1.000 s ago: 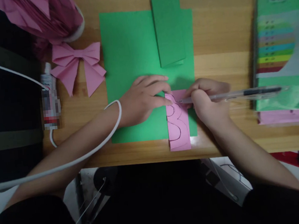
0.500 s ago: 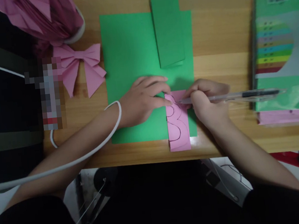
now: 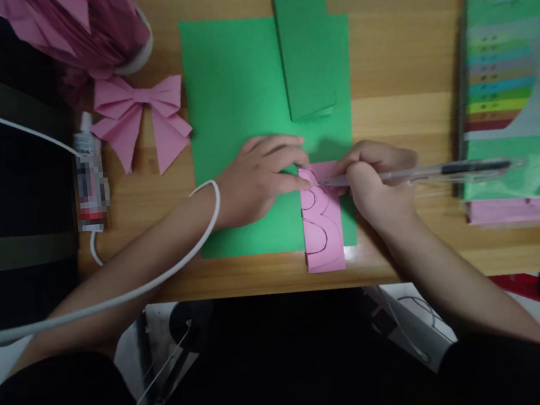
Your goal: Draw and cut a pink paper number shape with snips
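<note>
My right hand [image 3: 380, 179] is closed around a clear pen [image 3: 427, 173], its tip at the upper part of a pink paper strip [image 3: 328, 238]. Dark curved lines run down the strip, which looks folded. My left hand [image 3: 267, 177] lies open, fingers stretched out, with fingertips on the strip's upper left edge. Beneath the hand and most of the strip is a green sheet of paper [image 3: 229, 79]; the strip's lower end reaches past it onto the wooden table [image 3: 396, 76]. A folded green paper [image 3: 306, 52] rests on the sheet's upper right.
A pink paper bow [image 3: 142, 113] and a tube [image 3: 91, 194] lie to the left, below a pink bundle [image 3: 105, 33]. A green paper pack [image 3: 508, 154] stands at the right. A white cable [image 3: 172, 279] crosses my left forearm.
Both hands hold nearly the same pose, the pen tip still at the strip's upper part. The whole view has shifted very slightly.
</note>
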A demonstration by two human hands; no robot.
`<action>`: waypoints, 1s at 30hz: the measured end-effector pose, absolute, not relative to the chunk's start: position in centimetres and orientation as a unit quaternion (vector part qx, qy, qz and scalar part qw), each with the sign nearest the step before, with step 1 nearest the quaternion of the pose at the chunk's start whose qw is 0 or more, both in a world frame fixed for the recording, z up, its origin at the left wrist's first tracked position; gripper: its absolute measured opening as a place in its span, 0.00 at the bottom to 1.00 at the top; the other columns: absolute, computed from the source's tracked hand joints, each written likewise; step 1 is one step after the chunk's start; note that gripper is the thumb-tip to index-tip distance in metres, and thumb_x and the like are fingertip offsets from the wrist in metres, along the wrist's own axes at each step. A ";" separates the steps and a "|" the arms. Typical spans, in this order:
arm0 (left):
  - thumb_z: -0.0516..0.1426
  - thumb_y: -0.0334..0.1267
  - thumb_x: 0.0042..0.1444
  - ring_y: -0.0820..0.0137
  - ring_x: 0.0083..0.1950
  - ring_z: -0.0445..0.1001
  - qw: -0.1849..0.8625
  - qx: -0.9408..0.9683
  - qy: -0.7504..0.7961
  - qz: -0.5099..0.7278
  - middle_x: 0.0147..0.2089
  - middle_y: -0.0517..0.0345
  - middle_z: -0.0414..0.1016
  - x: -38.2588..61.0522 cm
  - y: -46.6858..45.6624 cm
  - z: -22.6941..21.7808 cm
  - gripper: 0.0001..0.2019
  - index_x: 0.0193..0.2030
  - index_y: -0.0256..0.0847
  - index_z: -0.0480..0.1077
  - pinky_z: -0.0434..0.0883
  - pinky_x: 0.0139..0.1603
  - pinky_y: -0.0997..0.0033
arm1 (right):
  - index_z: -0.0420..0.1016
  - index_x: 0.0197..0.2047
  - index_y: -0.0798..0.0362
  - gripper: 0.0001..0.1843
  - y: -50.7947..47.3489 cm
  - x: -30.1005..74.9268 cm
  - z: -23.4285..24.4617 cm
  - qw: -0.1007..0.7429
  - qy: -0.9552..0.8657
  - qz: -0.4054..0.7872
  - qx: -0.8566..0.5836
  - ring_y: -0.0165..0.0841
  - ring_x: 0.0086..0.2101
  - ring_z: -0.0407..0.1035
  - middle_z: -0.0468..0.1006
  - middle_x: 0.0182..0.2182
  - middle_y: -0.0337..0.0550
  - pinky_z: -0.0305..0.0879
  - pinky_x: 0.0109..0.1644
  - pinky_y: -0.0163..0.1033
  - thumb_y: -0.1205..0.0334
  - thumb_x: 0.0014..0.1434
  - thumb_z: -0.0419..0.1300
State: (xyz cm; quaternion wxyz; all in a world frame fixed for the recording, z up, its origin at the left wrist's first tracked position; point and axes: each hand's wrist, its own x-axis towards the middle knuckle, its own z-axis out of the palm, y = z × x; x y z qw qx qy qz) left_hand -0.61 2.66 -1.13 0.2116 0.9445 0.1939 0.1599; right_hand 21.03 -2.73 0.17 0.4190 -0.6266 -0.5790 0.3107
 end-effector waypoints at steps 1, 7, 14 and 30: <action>0.46 0.25 0.64 0.57 0.69 0.65 0.211 0.945 0.195 0.158 0.60 0.57 0.75 -0.6 2.7 -1.1 0.23 0.53 0.49 0.76 0.62 0.64 0.50 | 0.68 0.16 0.48 0.11 -2.7 21.0 0.2 0.416 -0.582 0.306 -0.629 0.32 0.17 0.65 0.70 0.14 0.36 0.58 0.20 0.38 0.68 0.46 0.52; 0.45 0.26 0.64 0.59 0.70 0.64 0.206 0.947 0.200 0.142 0.61 0.58 0.74 -0.6 2.7 -1.0 0.23 0.53 0.49 0.76 0.62 0.65 0.51 | 0.70 0.18 0.47 0.12 -2.8 21.3 0.2 0.422 -0.574 0.309 -0.631 0.31 0.17 0.64 0.70 0.14 0.36 0.58 0.20 0.39 0.68 0.47 0.52; 0.44 0.26 0.66 0.57 0.68 0.65 0.195 0.950 0.182 0.165 0.60 0.56 0.74 -0.7 2.7 -1.1 0.21 0.52 0.46 0.76 0.62 0.63 0.51 | 0.71 0.18 0.48 0.12 -3.0 21.4 0.0 0.431 -0.569 0.319 -0.624 0.31 0.17 0.64 0.71 0.15 0.36 0.58 0.21 0.39 0.69 0.48 0.53; 0.46 0.25 0.64 0.59 0.69 0.65 0.193 0.950 0.189 0.160 0.60 0.58 0.75 -0.5 2.6 -1.2 0.22 0.53 0.48 0.75 0.63 0.64 0.52 | 0.70 0.18 0.48 0.11 -2.9 21.3 0.1 0.410 -0.575 0.325 -0.629 0.33 0.18 0.66 0.72 0.15 0.37 0.60 0.21 0.40 0.69 0.48 0.53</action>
